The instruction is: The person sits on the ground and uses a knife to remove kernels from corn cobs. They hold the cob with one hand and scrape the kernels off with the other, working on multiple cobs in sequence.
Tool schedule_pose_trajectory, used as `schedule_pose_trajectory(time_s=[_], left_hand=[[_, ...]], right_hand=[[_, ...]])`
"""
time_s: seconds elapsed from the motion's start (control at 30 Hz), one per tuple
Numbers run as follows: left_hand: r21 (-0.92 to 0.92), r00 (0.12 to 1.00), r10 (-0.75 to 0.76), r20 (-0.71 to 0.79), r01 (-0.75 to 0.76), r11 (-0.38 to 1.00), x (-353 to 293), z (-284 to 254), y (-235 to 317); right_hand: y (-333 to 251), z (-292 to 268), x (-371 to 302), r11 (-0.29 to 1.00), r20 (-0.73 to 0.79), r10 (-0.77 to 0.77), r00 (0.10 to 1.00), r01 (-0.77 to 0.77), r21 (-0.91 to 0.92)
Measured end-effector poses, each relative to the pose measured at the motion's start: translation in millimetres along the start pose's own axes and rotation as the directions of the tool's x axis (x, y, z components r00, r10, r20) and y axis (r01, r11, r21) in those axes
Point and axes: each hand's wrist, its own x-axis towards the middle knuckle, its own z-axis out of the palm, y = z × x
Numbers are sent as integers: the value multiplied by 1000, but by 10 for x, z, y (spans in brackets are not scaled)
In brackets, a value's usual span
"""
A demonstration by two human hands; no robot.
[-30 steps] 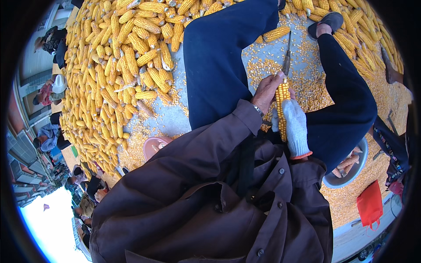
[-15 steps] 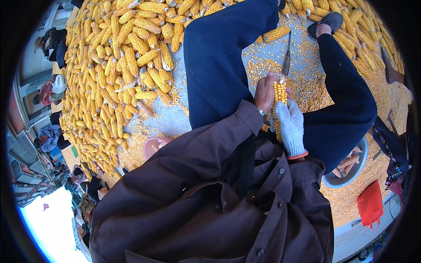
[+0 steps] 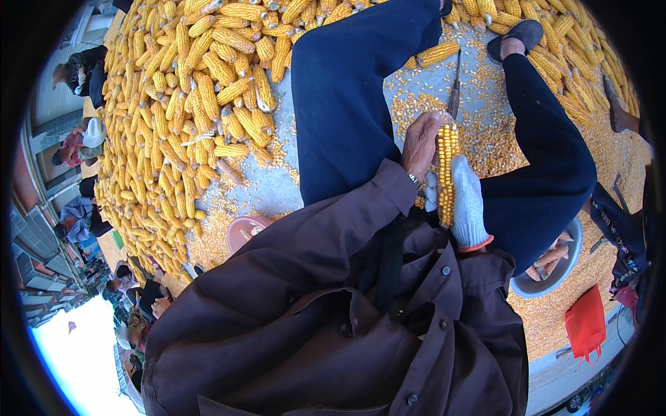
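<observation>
Between my knees I hold a yellow corn cob [image 3: 448, 163] upright, its kernels partly stripped along one side. My left hand [image 3: 420, 145], bare with a watch at the wrist, is closed around the cob's far end. On my right hand [image 3: 469, 197] is a white knitted glove with an orange cuff. Its fingers wrap under the lower part of the cob and show on the cob's left side, with the thumb along the right. Just beyond my hands a screwdriver-like tool [image 3: 454, 97] with a thin metal shaft lies among loose kernels on the ground.
A big heap of corn cobs [image 3: 187, 104] rises at the left and far side. A grey basin [image 3: 572, 260] with stripped cobs stands by my right leg, near a red bag [image 3: 586, 322]. A pink basin [image 3: 239, 229] is at my left. Several people sit at the far left.
My gloved right hand has shifted slightly down and right along the cob, its fingers now showing on the left side. More of the kernel rows are exposed. The left hand keeps its hold.
</observation>
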Motion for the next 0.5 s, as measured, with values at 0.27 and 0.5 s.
schedule_pose_trajectory(time_s=[0.27,0.5], left_hand=[[-42,999,23,-41,-24,999,124,-74,38],[96,999,33,16,-34,995,96,-72,89]], right_hand=[[3,11,17,999,21,-12,1000,13,-42],[-39,11,37,964,-8,-43,999,40,-262]])
